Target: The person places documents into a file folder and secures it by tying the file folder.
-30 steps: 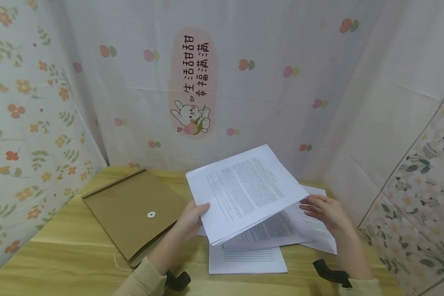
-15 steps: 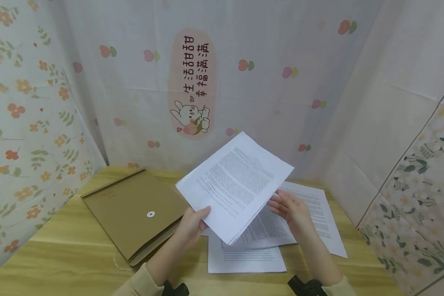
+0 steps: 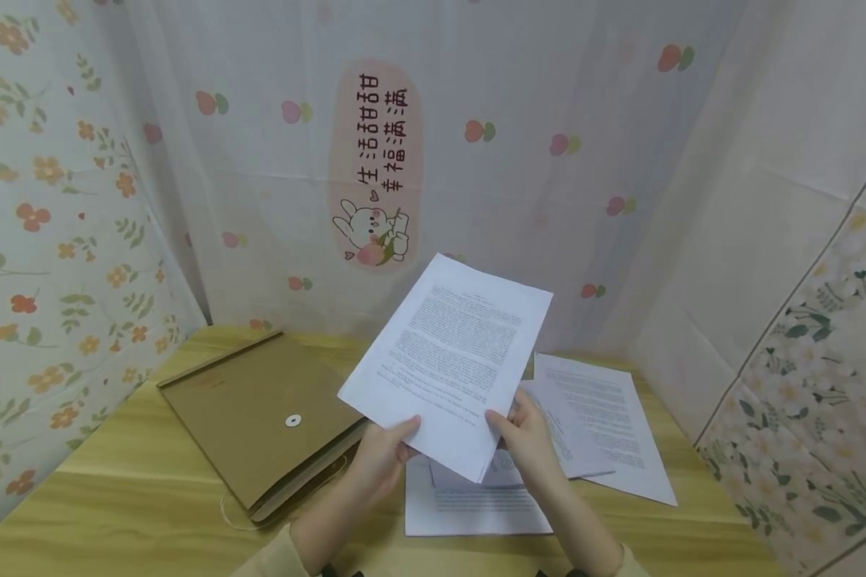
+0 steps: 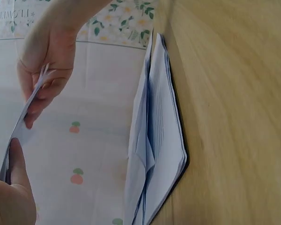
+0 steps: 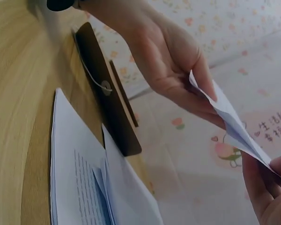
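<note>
Both hands hold a thin stack of printed paper sheets (image 3: 455, 361) tilted up above the table. My left hand (image 3: 382, 457) pinches its lower left edge, thumb on the printed face. At the lower right edge my right hand (image 3: 525, 437) grips it the same way, thumb in front and fingers behind. Edge-on in the left wrist view, the sheets (image 4: 25, 110) fan slightly apart at one end. More printed papers (image 3: 491, 513) lie overlapping on the table beneath, partly hidden by the held stack. One loose sheet (image 3: 606, 425) sticks out to the right.
A brown document envelope (image 3: 260, 417) with a white button and a string lies left of the papers, its mouth facing the person. The wooden table (image 3: 115, 497) is bordered by patterned cloth (image 3: 534, 208) at the back and both sides.
My right hand has moved left along the stack, from its far right corner to its lower right edge. The stack has turned more upright and shifted left. My left hand keeps its grip.
</note>
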